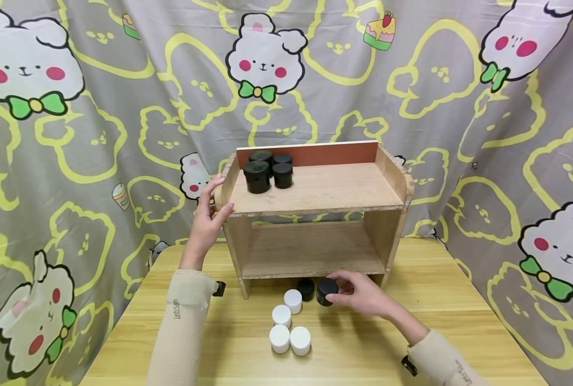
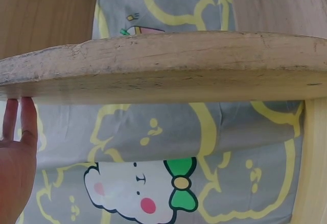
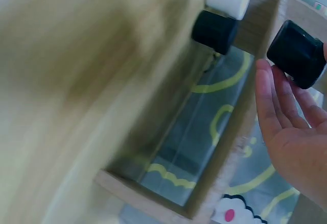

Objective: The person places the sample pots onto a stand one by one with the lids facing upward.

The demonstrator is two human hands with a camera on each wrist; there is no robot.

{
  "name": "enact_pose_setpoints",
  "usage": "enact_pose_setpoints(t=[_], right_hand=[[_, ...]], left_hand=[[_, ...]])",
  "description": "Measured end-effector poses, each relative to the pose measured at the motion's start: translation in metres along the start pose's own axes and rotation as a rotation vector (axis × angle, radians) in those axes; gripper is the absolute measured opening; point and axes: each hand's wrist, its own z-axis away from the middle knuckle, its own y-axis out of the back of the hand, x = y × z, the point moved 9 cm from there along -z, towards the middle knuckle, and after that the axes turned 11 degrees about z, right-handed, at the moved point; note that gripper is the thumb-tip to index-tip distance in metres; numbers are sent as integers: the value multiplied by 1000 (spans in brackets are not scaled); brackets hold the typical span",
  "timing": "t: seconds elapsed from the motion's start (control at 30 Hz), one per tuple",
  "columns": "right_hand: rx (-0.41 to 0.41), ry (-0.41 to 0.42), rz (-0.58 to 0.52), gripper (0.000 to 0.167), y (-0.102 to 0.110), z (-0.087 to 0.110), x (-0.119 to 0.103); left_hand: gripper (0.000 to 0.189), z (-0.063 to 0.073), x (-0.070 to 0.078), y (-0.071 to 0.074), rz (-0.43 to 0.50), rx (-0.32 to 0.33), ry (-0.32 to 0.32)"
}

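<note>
My right hand [image 1: 361, 294] pinches a black lidded jar [image 1: 326, 291] between thumb and fingers, just above the table; the right wrist view shows this jar [image 3: 296, 54] held at the fingertips. Beside it another black jar [image 1: 306, 289] stands under the front of a two-tier wooden shelf [image 1: 315, 252]. Several white jars [image 1: 293, 301] stand on the table to the left and nearer. On the shelf's upper board, at the left end, several black jars [image 1: 257, 177] are grouped. My left hand [image 1: 209, 222] holds the shelf's left side, with the thumb at the front edge.
The shelf stands on a wooden table [image 1: 378, 354], with a reddish back strip [image 1: 330, 154] along its top. Behind and on both sides hangs a grey patterned curtain [image 1: 344, 107].
</note>
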Motion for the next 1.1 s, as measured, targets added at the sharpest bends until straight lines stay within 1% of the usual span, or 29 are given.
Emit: enact_pose_setpoints(t=[0.2, 0.3, 0.4, 0.53, 0.63, 0.9, 1.1], right_hand=[[40, 15, -4, 42, 15, 0, -12], [58, 28, 8, 40, 22, 0, -19], [89, 45, 4, 40, 30, 0, -27], [153, 64, -8, 40, 42, -1, -38], [188, 69, -9, 38, 50, 0, -44], [258, 81, -14, 34, 65, 1, -57], [318, 109, -29, 30, 78, 4, -70]], left_hand=[[63, 0, 0, 0, -2, 4, 9], [63, 0, 3, -2, -6, 2, 12], [62, 3, 15, -5, -6, -4, 17], [60, 6, 27, -8, 2, -7, 37], [61, 7, 29, -9, 4, -8, 44], [60, 7, 30, -9, 4, 2, 36], [60, 9, 30, -8, -6, -3, 27]])
